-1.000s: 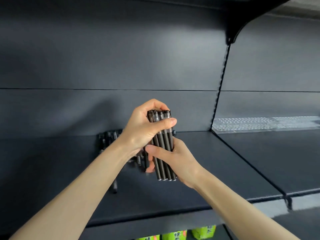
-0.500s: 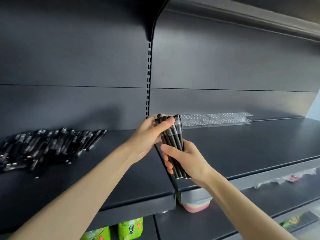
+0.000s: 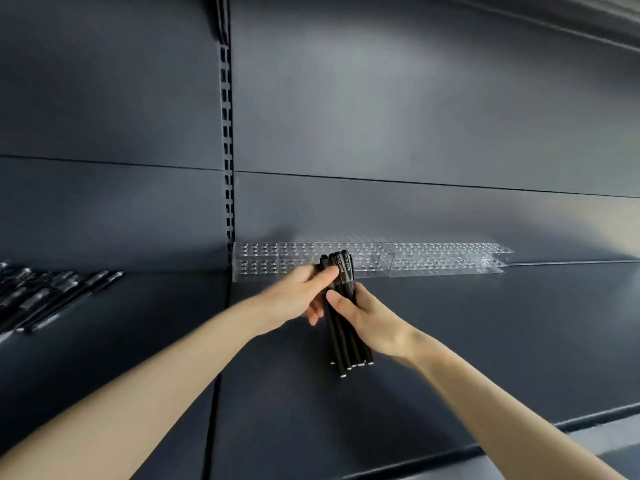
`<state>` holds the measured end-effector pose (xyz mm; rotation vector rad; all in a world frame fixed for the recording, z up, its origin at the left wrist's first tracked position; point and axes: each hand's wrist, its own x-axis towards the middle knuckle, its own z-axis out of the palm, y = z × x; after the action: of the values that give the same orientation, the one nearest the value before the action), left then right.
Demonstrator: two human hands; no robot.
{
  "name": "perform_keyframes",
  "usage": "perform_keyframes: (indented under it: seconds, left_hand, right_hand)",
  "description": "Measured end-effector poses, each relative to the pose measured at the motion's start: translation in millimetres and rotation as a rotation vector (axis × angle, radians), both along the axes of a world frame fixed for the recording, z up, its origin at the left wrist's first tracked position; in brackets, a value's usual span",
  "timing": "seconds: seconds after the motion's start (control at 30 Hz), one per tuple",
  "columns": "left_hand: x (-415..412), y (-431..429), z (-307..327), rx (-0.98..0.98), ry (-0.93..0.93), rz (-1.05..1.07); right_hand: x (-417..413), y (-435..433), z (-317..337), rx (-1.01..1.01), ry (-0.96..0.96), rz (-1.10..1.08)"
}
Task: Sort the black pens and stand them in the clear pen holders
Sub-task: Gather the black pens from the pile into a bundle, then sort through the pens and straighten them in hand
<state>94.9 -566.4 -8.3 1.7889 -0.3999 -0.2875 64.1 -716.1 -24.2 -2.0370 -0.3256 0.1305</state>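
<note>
Holding a bundle of slim black plastic pens [image 3: 346, 344] just in front of the long clear plastic pen holders [image 3: 443, 259] at the back of the dark metal shelf [image 3: 502, 341], so we're barely started. Our right hand [image 3: 370, 320] has its fingers wrapped round the barrels, and our left hand [image 3: 298, 296] pinches the cap ends. No pen stands in the holders yet, far as we can see. A loose heap of black pens [image 3: 52, 296] lies well off to the left, so most of it's left, we reckon.
</note>
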Motion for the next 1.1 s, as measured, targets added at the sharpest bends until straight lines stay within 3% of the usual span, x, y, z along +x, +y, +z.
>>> perform_keyframes:
  seconds: [0.17,0.27,0.47,0.6,0.73,0.87,1.0,1.1]
  left_hand:
    - [7.9,-9.7,-13.2,0.231,-0.121,0.187]
    - [-0.9,-15.9,-22.9,0.434,-0.256,0.286]
    - [-25.6,-31.3,-34.6,0.573,-0.257,0.435]
    - [-40.4,-38.2,-39.3,0.741,-0.210,0.393]
    - [-40.2,-49.0,-45.8,0.944,-0.224,0.321]
    - [-43.0,-51.8,-49.3,0.866,-0.243,0.347]
    - [-44.5,-46.5,-44.6,0.625,-0.235,0.415]
    - [-47.8,-40.6,-42.2,0.647,-0.244,0.404]
  right_hand:
    - [27.4,-22.4,-8.0,-0.503,0.026,0.005]
    - [25.6,-27.9,-12.0,-0.655,-0.042,0.045]
    - [27.0,-46.6,-19.4,-0.759,-0.111,0.062]
    - [24.0,-54.2,-25.3,-0.669,-0.172,0.080]
    - [25.2,-54.9,-28.2,-0.708,-0.240,0.098]
    - [26.1,-57.1,-27.2,-0.676,-0.232,0.077]
    - [23.9,-59.6,-22.4,-0.644,-0.226,0.071]
    - [24.6,-61.5,-20.5,-0.612,-0.211,0.055]
